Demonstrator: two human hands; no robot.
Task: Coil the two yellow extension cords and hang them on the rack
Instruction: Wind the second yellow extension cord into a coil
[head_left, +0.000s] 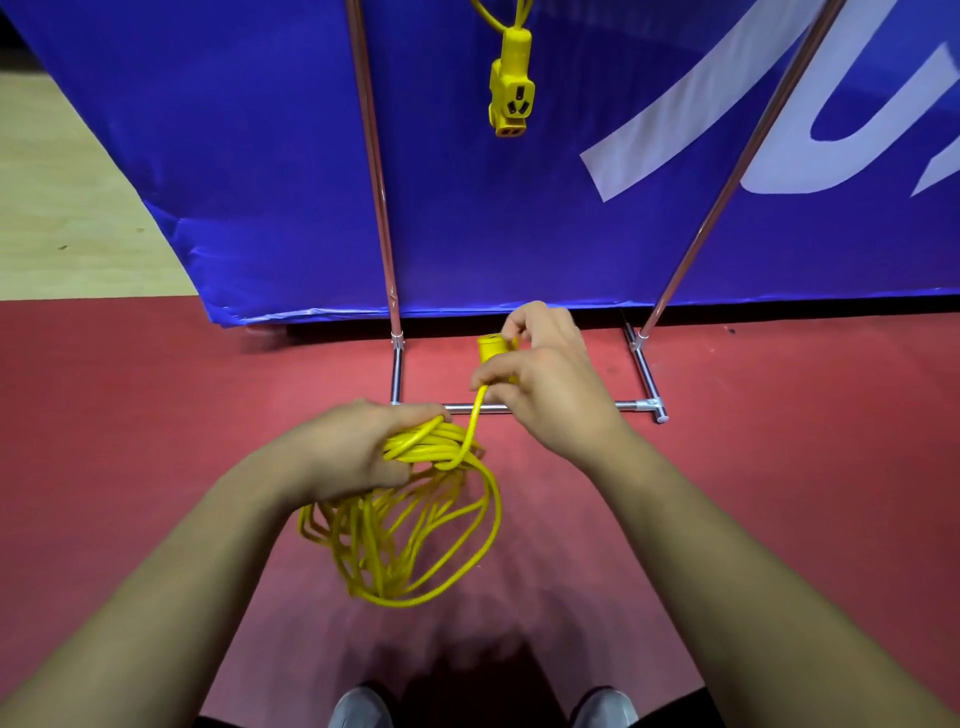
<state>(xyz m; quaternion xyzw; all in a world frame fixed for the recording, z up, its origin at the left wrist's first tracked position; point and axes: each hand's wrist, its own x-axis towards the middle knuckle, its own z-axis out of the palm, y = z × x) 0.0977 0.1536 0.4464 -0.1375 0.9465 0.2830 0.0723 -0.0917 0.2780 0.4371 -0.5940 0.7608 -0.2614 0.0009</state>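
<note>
My left hand (358, 447) grips the top of a coiled yellow extension cord (410, 540), whose loops hang down over the red floor. My right hand (545, 379) holds the cord's free end, fingers curled round the yellow plug (491, 347), with a short length of cord running down to the bundle. The socket end of a second yellow cord (510, 88) hangs from above between the two upright poles of the metal rack (382, 208). The rack's top bar is out of view.
A blue banner (234, 156) with white lettering stands behind the rack. The rack's base bars (545, 406) lie on the red floor just beyond my hands. Pale wooden flooring (62, 208) lies at the far left. My grey shoes (358, 709) show at the bottom edge.
</note>
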